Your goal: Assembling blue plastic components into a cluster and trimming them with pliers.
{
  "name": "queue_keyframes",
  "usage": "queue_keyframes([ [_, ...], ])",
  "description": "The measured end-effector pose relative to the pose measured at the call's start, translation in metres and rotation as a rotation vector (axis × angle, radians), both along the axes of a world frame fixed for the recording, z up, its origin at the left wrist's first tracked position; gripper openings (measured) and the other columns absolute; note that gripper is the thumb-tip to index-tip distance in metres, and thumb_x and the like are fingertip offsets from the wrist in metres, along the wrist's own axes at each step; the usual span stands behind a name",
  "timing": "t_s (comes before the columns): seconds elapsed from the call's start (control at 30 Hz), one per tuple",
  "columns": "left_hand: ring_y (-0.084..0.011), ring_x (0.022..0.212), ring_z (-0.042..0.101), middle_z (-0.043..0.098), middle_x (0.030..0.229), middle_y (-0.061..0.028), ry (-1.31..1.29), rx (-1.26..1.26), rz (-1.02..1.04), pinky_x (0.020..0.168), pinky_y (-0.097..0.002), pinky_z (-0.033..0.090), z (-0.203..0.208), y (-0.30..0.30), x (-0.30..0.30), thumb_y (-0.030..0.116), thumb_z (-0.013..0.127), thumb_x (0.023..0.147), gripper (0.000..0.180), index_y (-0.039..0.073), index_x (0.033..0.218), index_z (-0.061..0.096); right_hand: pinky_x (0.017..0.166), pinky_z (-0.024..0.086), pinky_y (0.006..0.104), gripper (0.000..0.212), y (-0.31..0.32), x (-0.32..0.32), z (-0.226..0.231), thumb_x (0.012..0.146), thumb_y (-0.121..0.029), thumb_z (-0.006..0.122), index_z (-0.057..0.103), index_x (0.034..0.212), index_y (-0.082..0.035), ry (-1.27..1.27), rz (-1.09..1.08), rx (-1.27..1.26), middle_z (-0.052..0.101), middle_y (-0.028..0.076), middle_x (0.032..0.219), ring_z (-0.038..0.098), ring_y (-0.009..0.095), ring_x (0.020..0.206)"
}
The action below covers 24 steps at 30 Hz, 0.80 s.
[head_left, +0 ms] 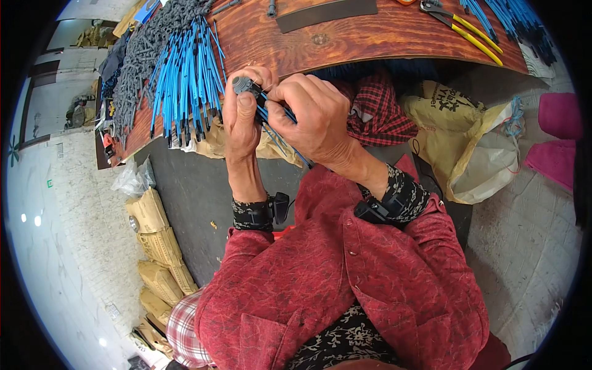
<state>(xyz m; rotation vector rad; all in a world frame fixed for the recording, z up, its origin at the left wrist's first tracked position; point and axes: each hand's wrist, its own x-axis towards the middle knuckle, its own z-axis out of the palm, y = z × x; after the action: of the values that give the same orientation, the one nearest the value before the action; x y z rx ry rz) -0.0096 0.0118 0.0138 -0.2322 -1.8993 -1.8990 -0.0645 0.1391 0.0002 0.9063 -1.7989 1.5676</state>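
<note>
My left hand [242, 126] is closed around a grey plastic fitting [242, 85], the thumb pressed on its near side. Thin blue tubes [285, 145] run from beside the fitting down between my hands toward my lap. With bent fingers my right hand [317, 117] pinches these tubes close to the fitting; its fingertips partly hide where they meet. Both hands are held just in front of the table's near edge. To their left, a bundle of blue tubes with black ends [191, 80] hangs over that edge, beside a heap of grey fittings [132, 80].
On the wooden table [364, 40] lie a dark flat strip [327, 15] and yellow-handled pliers [472, 37]. More blue tubes [515, 21] are at the far right. Below stand an open woven sack [481, 148], a red checked cloth [382, 114] and stacked tan sacks [157, 246].
</note>
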Motion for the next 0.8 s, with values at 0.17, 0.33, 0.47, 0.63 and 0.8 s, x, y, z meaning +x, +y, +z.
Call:
queue_keyframes([
  [0.17, -0.0203, 0.098, 0.049, 0.052, 0.107, -0.0117, -0.009, -0.028, 0.035, 0.092, -0.0351, 0.042, 0.0026, -0.0001, 0.0021, 0.048, 0.057, 0.101, 0.049, 0.001, 0.114, 0.049, 0.060, 0.050, 0.0356, 0.016, 0.0074, 0.0043, 0.0071, 0.072, -0.004, 0.074, 0.061, 0.080, -0.008, -0.005, 0.013, 0.122, 0.063, 0.004, 0.076, 0.065, 0.025, 0.070],
  [0.33, -0.0198, 0.096, 0.046, 0.050, 0.105, -0.0106, 0.007, 0.007, 0.006, 0.090, -0.0357, 0.040, -0.0018, -0.0010, -0.0005, 0.047, 0.058, 0.101, 0.048, 0.002, 0.113, 0.049, 0.062, 0.051, 0.0354, 0.017, 0.0045, 0.0006, -0.0001, 0.071, -0.002, 0.074, 0.061, 0.080, -0.007, -0.036, 0.077, 0.018, 0.065, 0.005, 0.077, 0.066, 0.026, 0.070],
  [0.47, -0.0207, 0.096, 0.049, 0.051, 0.103, -0.0119, 0.027, 0.021, -0.013, 0.088, -0.0349, 0.041, -0.0014, -0.0007, 0.0014, 0.046, 0.057, 0.101, 0.047, 0.001, 0.113, 0.049, 0.062, 0.051, 0.0353, 0.017, 0.0067, 0.0027, 0.0010, 0.071, -0.002, 0.074, 0.061, 0.080, -0.007, -0.016, 0.087, -0.003, 0.065, 0.006, 0.077, 0.066, 0.026, 0.070],
  [0.63, -0.0206, 0.096, 0.049, 0.052, 0.104, -0.0123, 0.009, -0.026, 0.020, 0.089, -0.0354, 0.042, -0.0008, -0.0017, -0.0011, 0.045, 0.057, 0.102, 0.046, 0.001, 0.114, 0.049, 0.061, 0.050, 0.0355, 0.017, 0.0057, -0.0011, 0.0012, 0.072, -0.002, 0.075, 0.061, 0.081, -0.008, 0.030, 0.065, 0.002, 0.065, 0.005, 0.077, 0.065, 0.025, 0.069],
  [0.8, -0.0199, 0.095, 0.050, 0.053, 0.106, -0.0123, 0.015, -0.096, 0.073, 0.090, -0.0354, 0.042, 0.0012, -0.0023, -0.0026, 0.043, 0.056, 0.102, 0.044, 0.001, 0.115, 0.049, 0.059, 0.050, 0.0354, 0.016, 0.0096, -0.0052, 0.0066, 0.073, -0.002, 0.075, 0.061, 0.079, -0.008, 0.041, 0.054, 0.041, 0.065, 0.005, 0.077, 0.065, 0.025, 0.069],
])
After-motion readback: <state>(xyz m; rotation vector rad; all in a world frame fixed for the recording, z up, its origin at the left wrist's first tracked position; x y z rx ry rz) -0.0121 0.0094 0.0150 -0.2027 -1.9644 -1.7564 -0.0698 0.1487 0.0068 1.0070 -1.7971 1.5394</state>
